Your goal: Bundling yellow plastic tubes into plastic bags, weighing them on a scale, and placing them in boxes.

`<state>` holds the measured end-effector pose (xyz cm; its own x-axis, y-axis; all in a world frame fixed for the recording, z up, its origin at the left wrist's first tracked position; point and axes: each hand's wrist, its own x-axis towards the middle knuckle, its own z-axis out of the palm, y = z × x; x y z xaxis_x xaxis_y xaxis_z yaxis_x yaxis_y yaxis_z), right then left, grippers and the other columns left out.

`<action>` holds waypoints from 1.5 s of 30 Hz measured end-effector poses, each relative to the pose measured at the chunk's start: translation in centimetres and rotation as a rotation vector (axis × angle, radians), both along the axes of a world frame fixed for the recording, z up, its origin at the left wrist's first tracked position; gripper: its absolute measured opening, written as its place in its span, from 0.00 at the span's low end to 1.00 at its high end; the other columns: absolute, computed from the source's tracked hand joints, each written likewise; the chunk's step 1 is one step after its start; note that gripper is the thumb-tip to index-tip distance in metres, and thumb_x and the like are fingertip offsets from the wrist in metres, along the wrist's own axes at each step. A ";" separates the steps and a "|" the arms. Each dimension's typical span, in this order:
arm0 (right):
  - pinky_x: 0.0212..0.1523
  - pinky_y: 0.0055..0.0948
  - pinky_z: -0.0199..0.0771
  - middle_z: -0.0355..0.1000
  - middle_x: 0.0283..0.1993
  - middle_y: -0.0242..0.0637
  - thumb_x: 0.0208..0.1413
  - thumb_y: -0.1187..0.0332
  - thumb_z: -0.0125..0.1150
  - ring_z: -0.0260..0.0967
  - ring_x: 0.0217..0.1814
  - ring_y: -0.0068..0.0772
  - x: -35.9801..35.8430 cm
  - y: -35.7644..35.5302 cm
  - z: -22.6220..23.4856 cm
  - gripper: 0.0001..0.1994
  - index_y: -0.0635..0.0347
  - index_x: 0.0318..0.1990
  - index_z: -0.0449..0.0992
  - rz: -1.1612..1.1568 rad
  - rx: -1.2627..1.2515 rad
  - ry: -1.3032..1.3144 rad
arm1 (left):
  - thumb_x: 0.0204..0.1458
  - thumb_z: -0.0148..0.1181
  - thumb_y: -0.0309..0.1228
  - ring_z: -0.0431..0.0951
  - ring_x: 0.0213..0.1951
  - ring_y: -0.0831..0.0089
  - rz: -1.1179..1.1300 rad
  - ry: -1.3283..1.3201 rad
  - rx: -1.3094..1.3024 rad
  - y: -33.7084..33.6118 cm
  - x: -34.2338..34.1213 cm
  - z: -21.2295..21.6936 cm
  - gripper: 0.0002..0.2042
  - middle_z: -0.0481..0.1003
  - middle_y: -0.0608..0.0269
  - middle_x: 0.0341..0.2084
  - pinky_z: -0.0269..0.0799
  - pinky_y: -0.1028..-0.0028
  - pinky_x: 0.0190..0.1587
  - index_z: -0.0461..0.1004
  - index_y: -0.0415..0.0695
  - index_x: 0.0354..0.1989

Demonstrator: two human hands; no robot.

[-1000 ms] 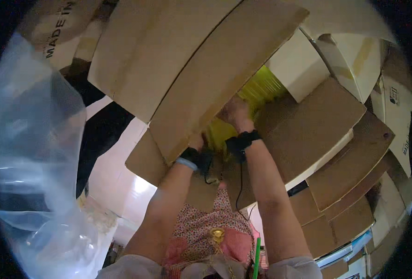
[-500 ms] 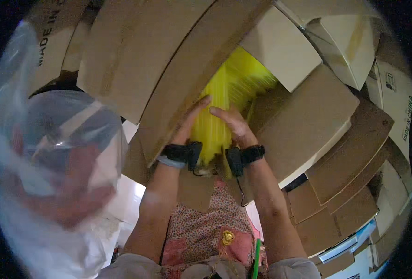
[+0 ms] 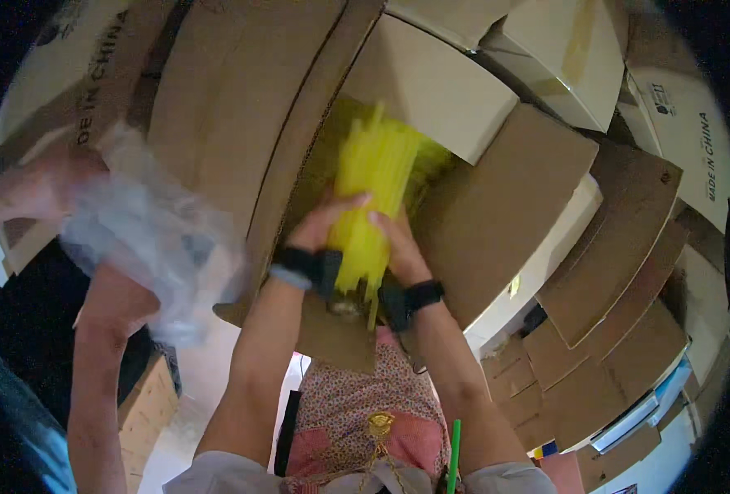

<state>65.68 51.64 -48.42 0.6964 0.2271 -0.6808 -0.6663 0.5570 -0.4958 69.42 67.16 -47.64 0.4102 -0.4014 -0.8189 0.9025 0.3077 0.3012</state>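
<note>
A bundle of long, thin yellow sticks [image 3: 377,169] is clasped between my two hands over an open cardboard box [image 3: 311,185]. On the bundle's left side is my left hand [image 3: 320,222], its thumb lying across the sticks. Gripping the opposite side, my right hand [image 3: 398,243] has its thumb pointing toward the left one. The stick ends are uneven, and motion blurs them. More yellow [image 3: 435,160] shows in the box behind the bundle. Most of my fingers are hidden behind the sticks.
On the left, another person's arms [image 3: 106,329] handle a crumpled clear plastic bag [image 3: 159,239]. Closed cartons [image 3: 431,82] stand beyond the box. Box flaps [image 3: 505,198] and stacked flattened cardboard [image 3: 612,247] lie to the right. A green stick [image 3: 455,453] stands at my apron [image 3: 365,387].
My hands have raised the yellow bundle, and its far ends now stand clear of the yellow behind. The other person's plastic bag has collapsed from a wide, puffed shape into a crumpled one.
</note>
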 end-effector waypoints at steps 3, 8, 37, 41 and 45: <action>0.57 0.32 0.60 0.64 0.54 0.40 0.48 0.65 0.61 0.63 0.54 0.34 -5.7 1.0 0.0 0.32 0.61 0.60 0.54 0.066 0.089 0.114 | 0.45 0.62 0.29 0.72 0.47 0.69 0.013 0.045 -0.040 0.5 -3.5 0.8 0.29 0.70 0.60 0.47 0.69 0.70 0.48 0.60 0.42 0.57; 0.59 0.37 0.57 0.59 0.58 0.41 0.45 0.66 0.63 0.58 0.59 0.38 -6.5 1.2 3.7 0.40 0.59 0.63 0.45 -0.087 -0.058 0.020 | 0.42 0.64 0.26 0.71 0.48 0.68 0.014 -0.083 -0.045 -0.8 -3.9 4.6 0.30 0.70 0.60 0.47 0.68 0.68 0.49 0.60 0.42 0.57; 0.50 0.34 0.66 0.68 0.47 0.41 0.51 0.63 0.57 0.63 0.52 0.35 -16.0 -1.0 16.6 0.22 0.64 0.52 0.64 0.266 -0.359 0.032 | 0.46 0.61 0.28 0.65 0.54 0.69 -0.143 0.013 -0.172 -2.1 -14.8 15.9 0.29 0.65 0.60 0.53 0.61 0.69 0.56 0.59 0.41 0.59; 0.54 0.36 0.64 0.63 0.54 0.42 0.48 0.63 0.62 0.62 0.54 0.38 -1.8 -2.2 17.9 0.32 0.62 0.58 0.54 0.098 -0.413 -0.257 | 0.48 0.59 0.33 0.68 0.50 0.70 -0.326 -0.210 -0.199 -2.5 -1.7 13.3 0.25 0.69 0.59 0.48 0.64 0.68 0.53 0.63 0.39 0.55; 0.48 0.31 0.69 0.65 0.49 0.38 0.51 0.68 0.57 0.66 0.48 0.31 15.7 -5.8 13.2 0.26 0.60 0.57 0.54 -0.113 -0.193 -0.464 | 0.50 0.58 0.42 0.76 0.40 0.70 -0.095 -0.232 -0.241 -6.3 16.2 15.4 0.22 0.75 0.57 0.38 0.74 0.68 0.42 0.68 0.41 0.50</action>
<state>81.36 45.80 -35.23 0.9482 0.0331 -0.3158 -0.2920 0.4820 -0.8261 85.59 60.82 -32.25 0.5259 -0.6171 -0.5853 0.8465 0.3130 0.4307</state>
